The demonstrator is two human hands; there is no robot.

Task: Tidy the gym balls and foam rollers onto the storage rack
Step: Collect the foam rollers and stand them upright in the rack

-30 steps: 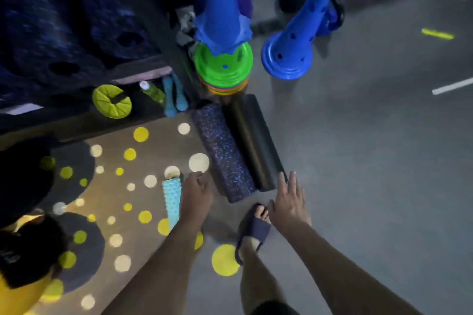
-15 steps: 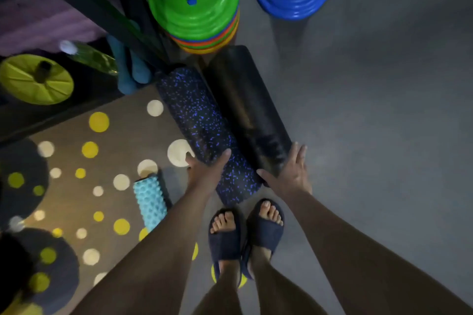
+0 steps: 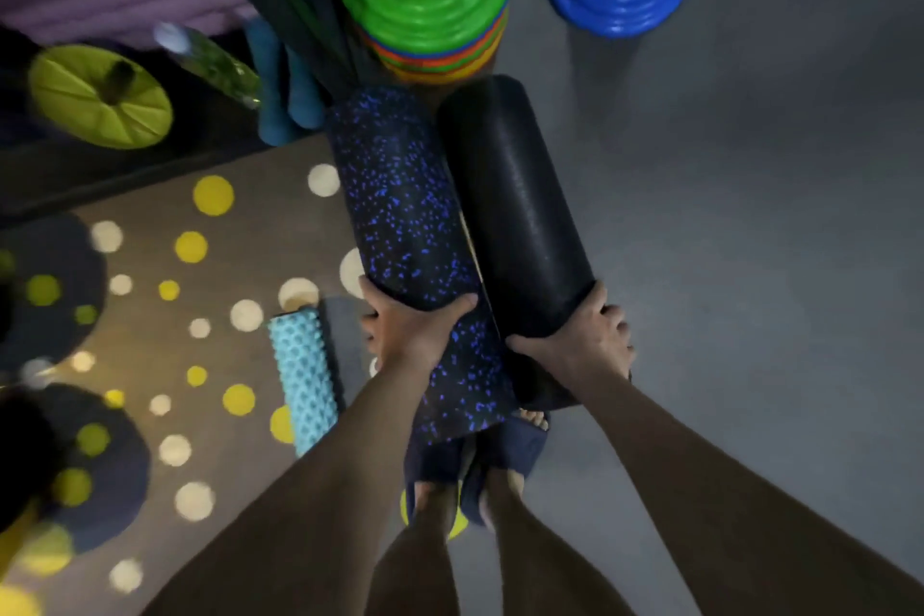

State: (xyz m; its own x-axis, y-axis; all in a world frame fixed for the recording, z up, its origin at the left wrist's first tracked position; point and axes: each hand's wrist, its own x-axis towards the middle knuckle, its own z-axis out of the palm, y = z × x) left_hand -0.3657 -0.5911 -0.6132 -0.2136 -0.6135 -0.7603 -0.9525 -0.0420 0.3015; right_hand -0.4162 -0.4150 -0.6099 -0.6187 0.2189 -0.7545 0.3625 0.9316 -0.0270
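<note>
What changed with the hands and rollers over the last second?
Both hands moved forward from just short of the rollers and closed on their near ends: left hand on the blue-speckled roller, right hand on the black roller. The rollers lie side by side as before, and the light-blue knobbly roller stays untouched on the dotted mat.

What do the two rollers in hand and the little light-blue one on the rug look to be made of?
Speckled roller: likely dense moulded foam, matte black with blue flecks. Black roller: probably smooth foam too, with a faint sheen. Light-blue roller: knobbly ridged surface, perhaps soft foam or rubber over a core; I cannot tell which.
</note>
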